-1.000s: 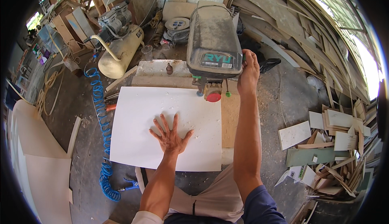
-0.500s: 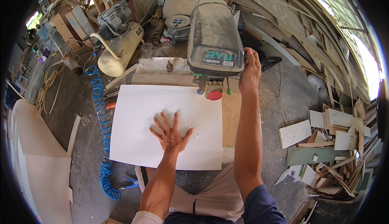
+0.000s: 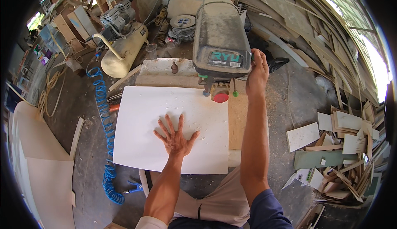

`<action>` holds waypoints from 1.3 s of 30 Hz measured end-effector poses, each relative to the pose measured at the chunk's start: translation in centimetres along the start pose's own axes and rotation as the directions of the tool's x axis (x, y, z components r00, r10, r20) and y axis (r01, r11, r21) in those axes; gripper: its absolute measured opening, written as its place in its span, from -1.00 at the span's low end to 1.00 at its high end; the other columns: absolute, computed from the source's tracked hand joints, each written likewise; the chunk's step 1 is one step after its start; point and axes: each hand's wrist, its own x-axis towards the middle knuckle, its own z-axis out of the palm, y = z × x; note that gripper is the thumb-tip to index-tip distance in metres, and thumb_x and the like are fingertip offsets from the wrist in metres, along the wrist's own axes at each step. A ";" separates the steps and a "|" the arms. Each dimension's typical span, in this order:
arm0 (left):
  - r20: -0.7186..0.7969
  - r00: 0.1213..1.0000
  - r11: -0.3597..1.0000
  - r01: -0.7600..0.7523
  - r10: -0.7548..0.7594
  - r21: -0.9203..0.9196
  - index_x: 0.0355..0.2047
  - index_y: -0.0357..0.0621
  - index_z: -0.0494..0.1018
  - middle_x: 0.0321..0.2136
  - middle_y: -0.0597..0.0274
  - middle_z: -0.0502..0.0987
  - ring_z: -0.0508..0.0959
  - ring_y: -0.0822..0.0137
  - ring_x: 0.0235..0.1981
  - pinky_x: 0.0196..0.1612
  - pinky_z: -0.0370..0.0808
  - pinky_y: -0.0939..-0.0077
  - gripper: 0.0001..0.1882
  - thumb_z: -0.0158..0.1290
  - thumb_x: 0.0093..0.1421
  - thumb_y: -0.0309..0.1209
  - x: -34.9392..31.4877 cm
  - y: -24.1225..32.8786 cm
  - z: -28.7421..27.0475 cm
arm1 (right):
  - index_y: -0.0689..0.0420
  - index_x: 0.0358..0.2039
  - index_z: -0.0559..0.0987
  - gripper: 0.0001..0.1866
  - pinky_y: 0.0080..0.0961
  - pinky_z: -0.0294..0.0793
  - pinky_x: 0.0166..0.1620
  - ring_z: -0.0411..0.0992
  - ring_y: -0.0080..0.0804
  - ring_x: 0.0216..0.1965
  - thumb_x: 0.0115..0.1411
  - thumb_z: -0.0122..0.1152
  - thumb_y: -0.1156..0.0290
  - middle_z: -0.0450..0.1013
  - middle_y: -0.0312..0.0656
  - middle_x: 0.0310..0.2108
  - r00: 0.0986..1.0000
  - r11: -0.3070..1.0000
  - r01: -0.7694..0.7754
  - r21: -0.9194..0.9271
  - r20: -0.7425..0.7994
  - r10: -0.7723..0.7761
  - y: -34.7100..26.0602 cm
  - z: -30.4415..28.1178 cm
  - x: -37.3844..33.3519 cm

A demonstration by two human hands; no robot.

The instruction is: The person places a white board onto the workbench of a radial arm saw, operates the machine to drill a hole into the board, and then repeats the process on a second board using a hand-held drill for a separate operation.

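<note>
My left hand [image 3: 177, 140] lies flat on a white board [image 3: 140, 134], fingers spread, with small bits of chip scattered around it. The board rests on a wooden work surface beneath a drill press [image 3: 223, 34] with a dusty dark housing. My right hand [image 3: 258, 69] is raised to the right side of that housing, its fingers curled against it; the part under the fingers is mostly hidden. Below the housing a round red knob or button [image 3: 221, 97] shows near the board's far right corner.
A coiled blue air hose [image 3: 101, 100] runs down the left side to a blue air gun [image 3: 134, 187]. Back left stands a cream compressor [image 3: 124, 53], beside a cable reel [image 3: 182, 22]. Board offcuts [image 3: 347, 146] are heaped at right, and long sheets [image 3: 289, 18] lean behind.
The whole view has shifted very slightly. Both hands keep their places, the left on the board and the right at the drill press.
</note>
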 end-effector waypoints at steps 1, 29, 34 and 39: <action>0.001 1.000 1.000 0.000 0.000 0.001 0.51 0.50 -0.25 0.51 0.00 -0.49 -0.57 -0.23 0.48 0.34 -0.54 -0.52 0.07 -0.19 0.11 0.56 0.0 0.0 0.0 | 0.13 -0.10 0.56 -0.78 -0.64 0.42 -0.13 0.41 -0.65 -0.25 0.45 0.07 0.27 0.49 -0.37 -0.26 1.000 1.000 -0.006 0.004 -0.001 0.006 -0.1 0.0 0.0; -0.080 0.996 0.998 -0.045 0.040 -0.054 0.51 0.45 -0.20 0.50 -0.04 -0.50 -0.55 -0.26 0.47 0.41 -0.56 -0.36 0.08 -0.16 0.10 0.55 0.1 -0.7 1.0 | 0.15 -0.07 0.53 -0.76 -0.64 0.46 -0.13 0.47 -0.66 -0.26 0.48 0.04 0.25 0.53 -0.36 -0.27 0.999 0.998 0.032 -0.056 0.026 -0.030 0.1 -0.8 -0.2; -0.073 0.996 0.996 -0.053 0.048 -0.069 0.51 0.46 -0.20 0.50 -0.04 -0.51 -0.54 -0.27 0.47 0.43 -0.55 -0.29 0.08 -0.16 0.10 0.55 0.1 -0.8 1.1 | 0.16 -0.06 0.52 -0.76 -0.64 0.47 -0.13 0.48 -0.65 -0.25 0.48 0.03 0.26 0.53 -0.35 -0.26 0.999 0.997 0.028 -0.066 0.018 -0.027 -0.1 -0.7 -0.4; -0.105 0.994 0.995 -0.051 0.042 -0.080 0.51 0.42 -0.16 0.51 -0.05 -0.47 -0.50 -0.28 0.48 0.44 -0.50 -0.29 0.09 -0.12 0.09 0.54 0.1 -0.7 1.1 | 0.16 -0.06 0.51 -0.77 -0.64 0.48 -0.11 0.49 -0.64 -0.23 0.48 0.02 0.27 0.54 -0.34 -0.24 0.999 1.000 0.025 0.011 0.029 -0.026 0.0 -0.6 -0.7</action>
